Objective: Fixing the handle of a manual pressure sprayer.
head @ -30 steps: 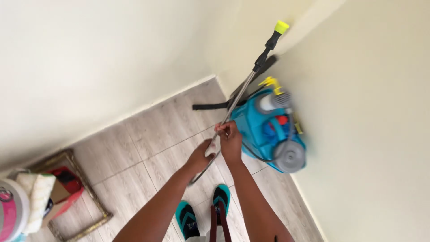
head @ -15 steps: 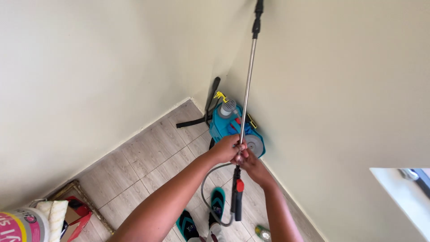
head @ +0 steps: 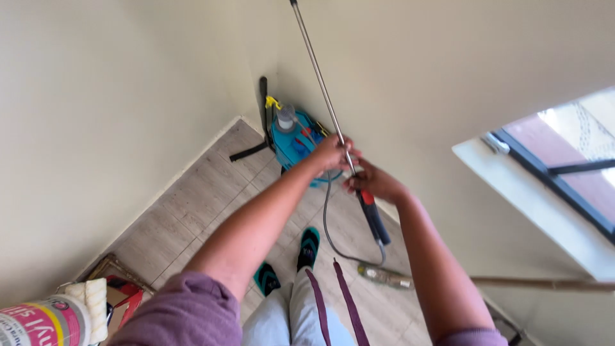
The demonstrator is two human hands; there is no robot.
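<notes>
metal spray wand (head: pixel 320 83) gripped between left hand (head: pixel 331 154) and right hand (head: pixel 373 182).

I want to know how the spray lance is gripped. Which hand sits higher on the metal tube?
The left hand, wrapped around the metal tube. The right hand grips lower, just above the red and black handle.

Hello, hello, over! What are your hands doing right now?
Left hand shut on metal wand, above the right. Right hand shut on it near the red-and-black handle. Wand points up the wall corner. Blue sprayer tank on floor ahead; hose loops by feet.
</notes>
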